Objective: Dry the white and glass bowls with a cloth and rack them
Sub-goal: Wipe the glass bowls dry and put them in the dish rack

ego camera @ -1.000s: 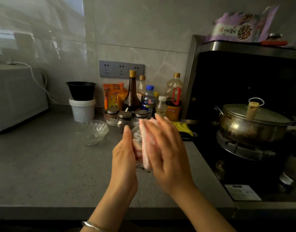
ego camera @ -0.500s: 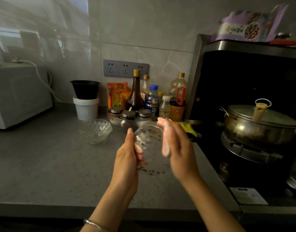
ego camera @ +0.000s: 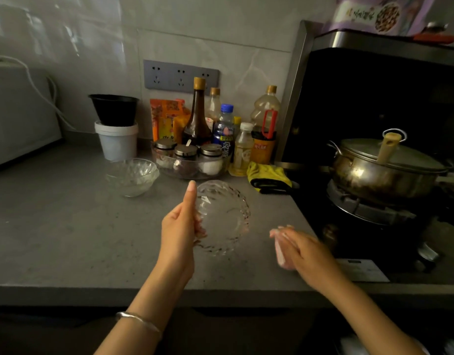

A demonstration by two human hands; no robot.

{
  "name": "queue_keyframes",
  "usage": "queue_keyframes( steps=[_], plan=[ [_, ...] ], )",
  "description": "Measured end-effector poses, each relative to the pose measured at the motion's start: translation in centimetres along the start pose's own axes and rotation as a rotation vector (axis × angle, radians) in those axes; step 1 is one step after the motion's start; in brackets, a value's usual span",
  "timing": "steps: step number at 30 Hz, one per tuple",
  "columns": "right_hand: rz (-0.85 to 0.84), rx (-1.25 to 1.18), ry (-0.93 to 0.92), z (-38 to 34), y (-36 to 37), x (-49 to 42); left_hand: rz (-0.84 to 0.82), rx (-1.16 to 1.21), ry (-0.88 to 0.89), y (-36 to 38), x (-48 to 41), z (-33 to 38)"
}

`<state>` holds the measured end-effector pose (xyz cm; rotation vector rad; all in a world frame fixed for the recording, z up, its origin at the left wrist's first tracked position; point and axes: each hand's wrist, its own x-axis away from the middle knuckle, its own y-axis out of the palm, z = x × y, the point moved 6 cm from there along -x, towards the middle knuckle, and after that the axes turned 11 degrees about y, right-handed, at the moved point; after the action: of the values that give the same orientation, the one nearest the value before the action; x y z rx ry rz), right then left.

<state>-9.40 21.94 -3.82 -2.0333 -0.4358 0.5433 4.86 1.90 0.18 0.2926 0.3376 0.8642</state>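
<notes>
My left hand (ego camera: pixel 178 226) holds a clear faceted glass bowl (ego camera: pixel 224 216) by its left rim, tilted on edge above the grey counter (ego camera: pixel 54 226). My right hand (ego camera: pixel 301 249) is off to the right, apart from the bowl, with a pale pink cloth (ego camera: pixel 281 249) folded in its fingers. A second glass bowl (ego camera: pixel 131 176) stands upright on the counter further back to the left. No white bowl or rack shows in this view.
Bottles and a glass dish of spice jars (ego camera: pixel 192 160) crowd the back wall. A white tub with a black bowl on top (ego camera: pixel 117 129) stands left of them. A yellow rag (ego camera: pixel 269 176) lies by the stove, where a lidded pot (ego camera: pixel 385 167) sits.
My right hand has pulled the cloth away from the bowl, down and to the right. The left hand still holds the bowl, now fully uncovered.
</notes>
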Motion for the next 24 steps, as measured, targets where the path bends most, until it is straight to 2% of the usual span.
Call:
queue_keyframes(
  steps=[3, 4, 5, 9, 11, 14, 17, 22, 24],
  plan=[
    [-0.156, 0.255, -0.007, 1.0, 1.8, 0.3, -0.045, 0.024, -0.002, 1.2, 0.5, -0.6],
    [-0.18, 0.268, -0.003, 1.0, 1.9, 0.4, -0.062, 0.026, -0.005, 1.5, 0.6, -0.8],
    [-0.178, 0.197, 0.012, 0.9, 1.4, 0.5, -0.081, 0.024, -0.009, 1.8, 0.9, -0.9],
    [-0.085, -0.554, 0.111, -1.3, -4.3, 1.6, -0.211, 0.015, -0.036, 3.8, 1.9, -1.8],
    [-0.144, -0.718, 0.085, -1.9, -6.7, 2.5, -0.336, 0.044, -0.045, 6.1, 2.6, -2.3],
    [-0.288, -0.843, 0.081, -0.7, -9.4, 4.2, -0.532, 0.085, -0.115, 11.0, 5.0, -2.9],
    [-0.35, -0.921, 0.168, 3.2, -12.4, 6.4, -0.735, 0.071, -0.172, 15.9, 8.3, -4.3],
    [-0.549, -0.878, 0.319, 11.1, -15.9, 11.2, -1.027, 0.15, -0.312, 23.5, 14.8, -8.9],
    [-0.588, -0.855, 0.382, 14.4, -16.5, 13.0, -1.067, 0.112, -0.332, 25.6, 16.9, -11.3]
  ],
)
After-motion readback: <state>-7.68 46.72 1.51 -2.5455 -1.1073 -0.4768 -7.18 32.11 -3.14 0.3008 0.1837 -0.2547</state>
